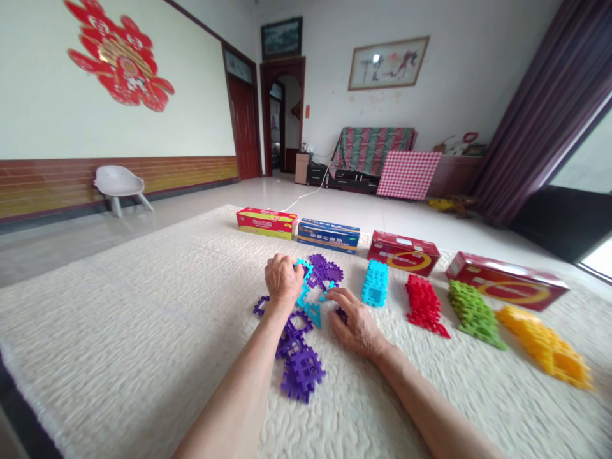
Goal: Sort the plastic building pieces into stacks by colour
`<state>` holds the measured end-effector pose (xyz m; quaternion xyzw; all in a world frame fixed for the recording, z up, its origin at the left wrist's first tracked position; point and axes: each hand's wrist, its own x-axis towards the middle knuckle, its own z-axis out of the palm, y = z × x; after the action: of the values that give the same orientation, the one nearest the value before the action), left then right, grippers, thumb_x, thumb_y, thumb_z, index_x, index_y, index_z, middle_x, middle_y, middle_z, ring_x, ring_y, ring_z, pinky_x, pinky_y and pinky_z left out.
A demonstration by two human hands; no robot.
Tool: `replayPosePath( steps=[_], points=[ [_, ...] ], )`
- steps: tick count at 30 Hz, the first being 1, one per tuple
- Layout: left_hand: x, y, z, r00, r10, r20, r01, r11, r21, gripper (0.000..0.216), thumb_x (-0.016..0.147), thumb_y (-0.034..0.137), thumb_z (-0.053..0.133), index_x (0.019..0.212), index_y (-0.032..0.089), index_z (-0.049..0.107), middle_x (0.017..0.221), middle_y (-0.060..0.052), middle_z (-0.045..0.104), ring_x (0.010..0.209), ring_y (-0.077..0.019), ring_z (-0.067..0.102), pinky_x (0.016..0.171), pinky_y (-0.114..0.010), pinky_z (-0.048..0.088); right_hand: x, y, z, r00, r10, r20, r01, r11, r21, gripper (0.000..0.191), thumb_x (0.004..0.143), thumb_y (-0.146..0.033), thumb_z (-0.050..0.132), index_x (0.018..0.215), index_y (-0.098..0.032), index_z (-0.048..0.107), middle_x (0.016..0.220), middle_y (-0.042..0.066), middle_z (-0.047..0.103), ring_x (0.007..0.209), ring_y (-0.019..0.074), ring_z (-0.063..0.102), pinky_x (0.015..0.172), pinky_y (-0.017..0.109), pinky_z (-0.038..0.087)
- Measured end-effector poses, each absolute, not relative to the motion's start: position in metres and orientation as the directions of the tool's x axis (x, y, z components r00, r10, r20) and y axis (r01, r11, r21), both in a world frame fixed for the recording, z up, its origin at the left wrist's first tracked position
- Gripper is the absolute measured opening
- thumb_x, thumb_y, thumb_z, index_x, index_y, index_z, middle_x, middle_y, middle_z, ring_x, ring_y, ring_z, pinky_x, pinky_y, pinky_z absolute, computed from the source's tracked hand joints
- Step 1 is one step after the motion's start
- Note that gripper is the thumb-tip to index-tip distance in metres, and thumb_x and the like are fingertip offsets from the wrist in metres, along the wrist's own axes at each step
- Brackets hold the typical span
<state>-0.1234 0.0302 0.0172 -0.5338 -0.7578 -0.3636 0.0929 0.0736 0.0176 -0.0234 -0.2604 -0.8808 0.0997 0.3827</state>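
Note:
Loose light-blue interlocking plastic pieces [313,311] lie among purple ones between my hands. My left hand [283,278] is closed, its fingers curled down beside a light-blue piece; the fingertips are hidden. My right hand [354,322] bends its fingers onto another light-blue piece [329,290], with a bit of purple showing under the palm. Purple interlocking pieces [302,366] form a loose pile nearest me, and more purple pieces [322,270] lie beyond my hands. To the right is a neat stack of light-blue pieces [375,284].
Rows of red pieces [424,303], green pieces [474,312] and yellow pieces [545,344] lie on the right of the cream quilted mat [143,331]. Behind stand a red-and-yellow box [266,223], a blue box [329,236] and two dark red boxes [403,252].

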Motion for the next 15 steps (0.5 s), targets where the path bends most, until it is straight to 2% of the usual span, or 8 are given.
replayPosePath(
  steps=[3,7,9,15],
  points=[
    [-0.1222,0.0328,0.0154,-0.41,0.71,0.573,0.859,0.089,0.505,0.017,0.083,0.027,0.054,0.09,0.02,0.068,0.1,-0.008,0.068,0.099,-0.0221,0.058,0.09,-0.03,0.042,0.0737,0.0192,-0.024,-0.501,0.577,0.646,0.436,0.812,-0.388,0.032,0.085,-0.012,0.046,0.114,-0.023,0.054,0.114,0.008,0.06,0.108,0.0214,0.058,0.093,0.04,0.049],
    [-0.1216,0.036,0.0138,-0.446,0.777,0.445,0.787,0.103,0.609,0.02,0.085,0.031,0.054,0.091,0.022,0.07,0.09,-0.005,0.072,0.084,-0.019,0.064,0.075,-0.027,0.043,0.0739,0.0205,-0.0238,-0.461,0.606,0.648,0.474,0.786,-0.397,0.031,0.087,-0.013,0.045,0.115,-0.023,0.052,0.114,0.009,0.06,0.107,0.0216,0.058,0.092,0.041,0.05],
    [-0.1208,0.0361,0.0141,-0.433,0.802,0.411,0.776,0.1,0.622,0.02,0.085,0.032,0.054,0.091,0.023,0.071,0.089,-0.005,0.074,0.082,-0.0182,0.065,0.073,-0.026,0.043,0.0738,0.0207,-0.0239,-0.469,0.604,0.644,0.481,0.786,-0.387,0.034,0.087,-0.014,0.045,0.119,-0.023,0.051,0.118,0.01,0.059,0.11,0.0225,0.057,0.093,0.042,0.049],
    [-0.1137,0.0358,0.0122,-0.199,0.879,0.434,0.771,-0.133,0.623,0.019,0.082,0.025,0.054,0.078,0.021,0.072,0.073,-0.001,0.072,0.069,-0.0131,0.062,0.067,-0.022,0.041,0.0738,0.0217,-0.0285,-0.533,0.569,0.627,0.499,0.809,-0.31,0.053,0.083,-0.015,0.048,0.135,-0.021,0.042,0.128,0.014,0.054,0.118,0.0267,0.052,0.096,0.048,0.047]
  ],
)
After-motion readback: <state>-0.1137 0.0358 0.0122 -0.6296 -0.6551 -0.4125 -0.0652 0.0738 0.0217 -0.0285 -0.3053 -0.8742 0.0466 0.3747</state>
